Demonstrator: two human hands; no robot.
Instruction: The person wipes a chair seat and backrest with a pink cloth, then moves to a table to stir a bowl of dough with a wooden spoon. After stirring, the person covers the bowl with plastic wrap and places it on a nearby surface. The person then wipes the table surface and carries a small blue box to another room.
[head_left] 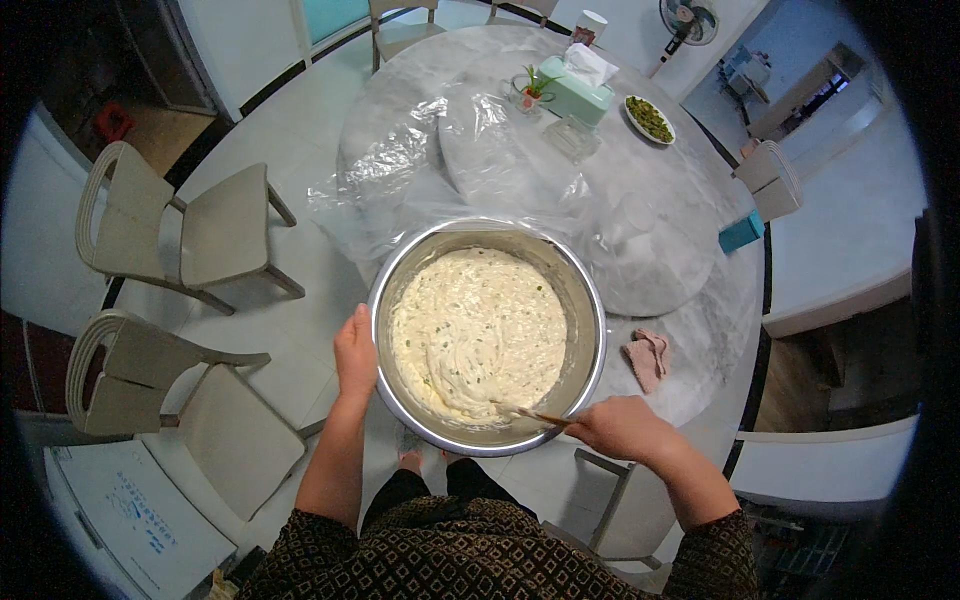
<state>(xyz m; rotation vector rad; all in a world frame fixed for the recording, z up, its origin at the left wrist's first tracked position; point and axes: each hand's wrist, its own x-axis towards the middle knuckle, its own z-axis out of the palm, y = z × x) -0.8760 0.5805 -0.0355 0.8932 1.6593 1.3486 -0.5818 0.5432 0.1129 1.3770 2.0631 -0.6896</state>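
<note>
Our left hand (pixel 356 352) is touching the bowl (pixel 583 345), grip unclear, right hand (pixel 622 428) clenching a stick (pixel 536 414), box (pixel 135 538) bearing blue print (pixel 143 510)

Steel bowl (pixel 584 350) of speckled batter (pixel 485 325), shot from above

So the bowl's mid-frame, loaded with pale batter with green flecks. Left hand (pixel 356 352) is holding its left side; right hand (pixel 620 428), lower right, has a thin stick (pixel 538 414) dipped in. Clear plastic (pixel 500 150) is spread across the marbled desk (pixel 700 375) above, tissue box (pixel 575 98) up top, pink cloth (pixel 648 360) crumpled at right, chairs (pixel 225 225) far left.
</note>
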